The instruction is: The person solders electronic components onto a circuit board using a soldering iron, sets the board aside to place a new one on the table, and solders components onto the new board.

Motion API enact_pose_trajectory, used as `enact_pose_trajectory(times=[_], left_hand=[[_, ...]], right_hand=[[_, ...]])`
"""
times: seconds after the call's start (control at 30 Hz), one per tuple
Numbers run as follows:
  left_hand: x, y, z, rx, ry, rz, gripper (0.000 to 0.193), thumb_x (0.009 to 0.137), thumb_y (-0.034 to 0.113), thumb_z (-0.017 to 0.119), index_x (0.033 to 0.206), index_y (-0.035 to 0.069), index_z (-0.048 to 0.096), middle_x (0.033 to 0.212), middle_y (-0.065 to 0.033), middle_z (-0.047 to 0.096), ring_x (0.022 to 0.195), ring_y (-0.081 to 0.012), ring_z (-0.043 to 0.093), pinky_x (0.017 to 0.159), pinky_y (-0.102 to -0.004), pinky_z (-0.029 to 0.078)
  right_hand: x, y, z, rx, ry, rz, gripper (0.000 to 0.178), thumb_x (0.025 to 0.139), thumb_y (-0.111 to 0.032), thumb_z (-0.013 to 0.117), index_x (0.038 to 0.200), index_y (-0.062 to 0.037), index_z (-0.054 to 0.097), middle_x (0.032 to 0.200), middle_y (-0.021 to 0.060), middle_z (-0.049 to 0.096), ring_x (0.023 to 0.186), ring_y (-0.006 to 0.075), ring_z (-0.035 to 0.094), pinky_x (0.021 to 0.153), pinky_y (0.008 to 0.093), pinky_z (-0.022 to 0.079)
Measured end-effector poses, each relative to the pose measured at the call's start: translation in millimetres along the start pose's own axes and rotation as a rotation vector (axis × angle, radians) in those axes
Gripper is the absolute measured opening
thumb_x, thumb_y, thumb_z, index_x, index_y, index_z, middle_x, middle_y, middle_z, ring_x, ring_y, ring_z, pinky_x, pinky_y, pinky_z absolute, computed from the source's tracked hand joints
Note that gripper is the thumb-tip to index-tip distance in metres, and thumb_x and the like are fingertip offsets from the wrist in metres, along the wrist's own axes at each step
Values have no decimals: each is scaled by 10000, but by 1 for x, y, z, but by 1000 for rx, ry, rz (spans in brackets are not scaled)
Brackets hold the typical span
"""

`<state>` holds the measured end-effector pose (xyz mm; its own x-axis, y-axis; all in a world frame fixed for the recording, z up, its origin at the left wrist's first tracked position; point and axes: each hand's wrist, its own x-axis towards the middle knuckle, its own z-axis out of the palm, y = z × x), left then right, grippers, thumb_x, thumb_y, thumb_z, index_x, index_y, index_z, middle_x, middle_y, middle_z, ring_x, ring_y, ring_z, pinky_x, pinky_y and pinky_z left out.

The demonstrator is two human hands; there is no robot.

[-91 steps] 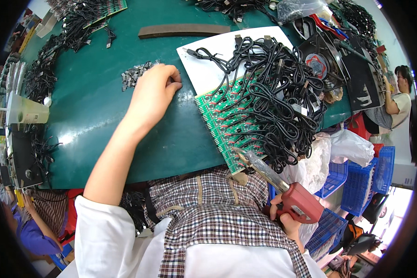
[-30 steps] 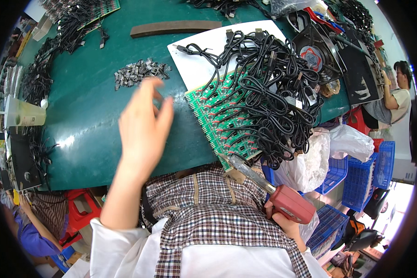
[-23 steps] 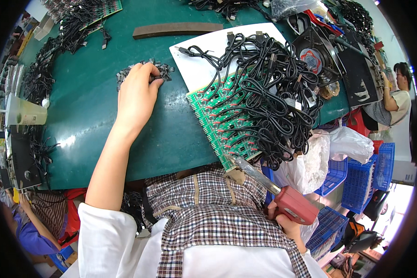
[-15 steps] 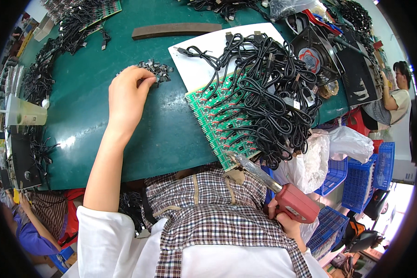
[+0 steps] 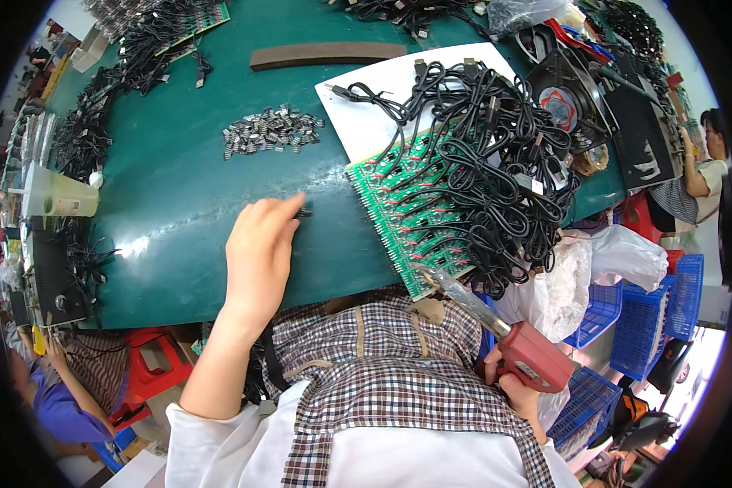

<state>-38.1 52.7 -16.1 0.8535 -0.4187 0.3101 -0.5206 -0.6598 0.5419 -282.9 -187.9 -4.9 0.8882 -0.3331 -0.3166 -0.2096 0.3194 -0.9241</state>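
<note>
My left hand (image 5: 262, 254) hovers at the near middle of the table, palm down. Its forefinger stretches toward the right, and a small dark connector (image 5: 304, 213) shows at the fingertips, partly hidden. Beyond lies a loose pile of small metal and black connectors (image 5: 272, 132). With my right hand (image 5: 514, 389), low at the right, I grip a soldering gun (image 5: 533, 355) by its dark red body. Its worn metal tip points up-left, over the near edge of a green circuit board panel (image 5: 407, 220). Bundled black USB cables (image 5: 496, 191) cover the panel's right part.
White sheet (image 5: 358, 122) lies under the panel. A dark bar (image 5: 327, 54) rests at the back of the green table (image 5: 171, 268). At the right stand a fan (image 5: 559, 110) and blue crates (image 5: 638, 325). A cup (image 5: 61, 193) is at the left; other people sit on both sides.
My left hand has drawn back from the connector pile, toward me and to the right, with a small connector at its fingertips. My right hand still holds the soldering gun. The view has shifted slightly.
</note>
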Motion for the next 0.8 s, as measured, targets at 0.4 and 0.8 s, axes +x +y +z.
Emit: enact_pose_trajectory(times=[0.4, 0.8], left_hand=[[25, -2, -10, -181, -240, -219, 183, 672, -31, 656, 845, -24, 599, 733, -55, 509, 627, -132, 462, 592, -261, 407], [23, 1, -13, -146, -215, -178, 137, 703, -37, 632, 836, -44, 600, 733, -63, 583, 659, -129, 555, 621, -244, 450]], right_hand=[[-5, 3, 0, 50, -11, -4, 577, 670, -233, 788, 1040, 77, 474, 815, 114, 616, 550, 128, 532, 504, 229, 419], [-5, 2, 1, 53, 41, -27, 594, 666, -266, 785, 1048, 85, 495, 785, 93, 613, 569, 112, 535, 525, 212, 422]])
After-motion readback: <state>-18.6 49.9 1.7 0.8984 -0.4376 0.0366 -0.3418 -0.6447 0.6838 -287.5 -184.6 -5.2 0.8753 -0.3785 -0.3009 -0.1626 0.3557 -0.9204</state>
